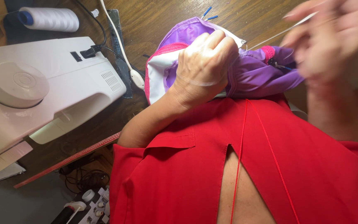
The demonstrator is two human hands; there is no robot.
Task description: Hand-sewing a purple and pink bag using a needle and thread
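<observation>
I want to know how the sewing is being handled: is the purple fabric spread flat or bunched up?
Bunched up. The purple fabric is gathered in folds under the left hand, which grips it above the wooden table.

One head-worn view — looking steeply down, close over the wooden table [154, 16]

A purple garment [249, 72] with white panel and pink stitched edging was bunched under the left hand [204, 66], thread drawn taut towards the right hand [332, 41].
</observation>
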